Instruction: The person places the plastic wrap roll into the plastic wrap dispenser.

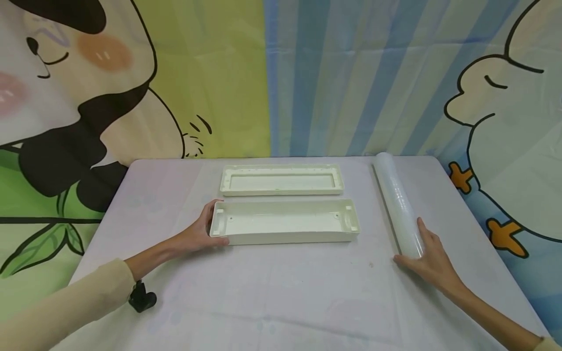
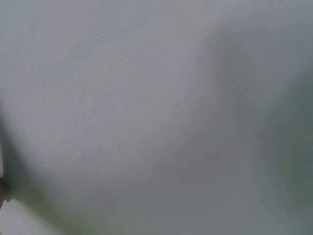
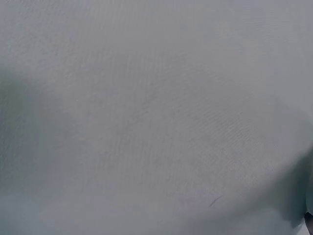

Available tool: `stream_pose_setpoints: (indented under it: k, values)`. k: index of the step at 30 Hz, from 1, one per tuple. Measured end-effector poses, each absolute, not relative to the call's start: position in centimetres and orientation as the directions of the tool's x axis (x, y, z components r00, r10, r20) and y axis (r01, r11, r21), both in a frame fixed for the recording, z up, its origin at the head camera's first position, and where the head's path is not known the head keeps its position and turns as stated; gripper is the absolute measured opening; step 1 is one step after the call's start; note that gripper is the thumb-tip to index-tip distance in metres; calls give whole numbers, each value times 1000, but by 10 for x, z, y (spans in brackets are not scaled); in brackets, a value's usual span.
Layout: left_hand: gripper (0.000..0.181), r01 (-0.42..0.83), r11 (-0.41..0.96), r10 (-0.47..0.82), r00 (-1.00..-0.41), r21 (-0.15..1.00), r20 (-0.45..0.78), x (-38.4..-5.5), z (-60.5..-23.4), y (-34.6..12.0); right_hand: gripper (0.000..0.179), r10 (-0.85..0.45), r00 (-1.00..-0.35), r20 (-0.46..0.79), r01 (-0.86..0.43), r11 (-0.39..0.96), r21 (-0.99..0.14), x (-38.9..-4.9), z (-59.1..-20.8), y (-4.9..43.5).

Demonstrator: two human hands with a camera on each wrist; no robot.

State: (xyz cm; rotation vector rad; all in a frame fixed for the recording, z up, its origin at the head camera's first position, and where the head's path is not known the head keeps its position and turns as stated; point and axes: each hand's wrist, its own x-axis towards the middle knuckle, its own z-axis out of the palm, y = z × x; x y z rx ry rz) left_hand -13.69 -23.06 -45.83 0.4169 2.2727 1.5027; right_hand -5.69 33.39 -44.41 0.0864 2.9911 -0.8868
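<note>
A long cream-white plastic box [image 1: 285, 237] lies on the table, its hollow side facing up. My left hand [image 1: 203, 228] grips its left end, thumb at the front and fingers behind. Just beyond the box is a matching shallow lid [image 1: 281, 191]. To the right lies a long roll of shiny plastic film [image 1: 397, 204], slanting away from me. My right hand [image 1: 430, 261] holds its near end, thumb on the left side and fingers on the right. Both wrist views show almost only pale cloth and shadow, so neither hold can be made out there.
A white cloth [image 1: 272, 297] covers the table, with faint creases near the front. Behind it hangs a printed cartoon backdrop [image 1: 237, 73]. A small black device [image 1: 142, 296] sits at the left sleeve cuff, just above the cloth.
</note>
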Motion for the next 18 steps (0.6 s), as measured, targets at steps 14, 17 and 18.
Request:
stream_pose_setpoints:
  k: [14,17,18]
  values:
    - [104,11,386,438,-882,923,-173,-137,-457,-232,87,110,-986,123,12,793,-609,-57,-407,356]
    - [105,18,390,443,-880,921,-171,-137,-457,-233,85,142,-984,111,43,783,-621,-60,-403,363]
    - [105,20,390,444,-880,921,-169,-137,-457,-233,84,154,-983,104,56,780,-623,-60,-402,366]
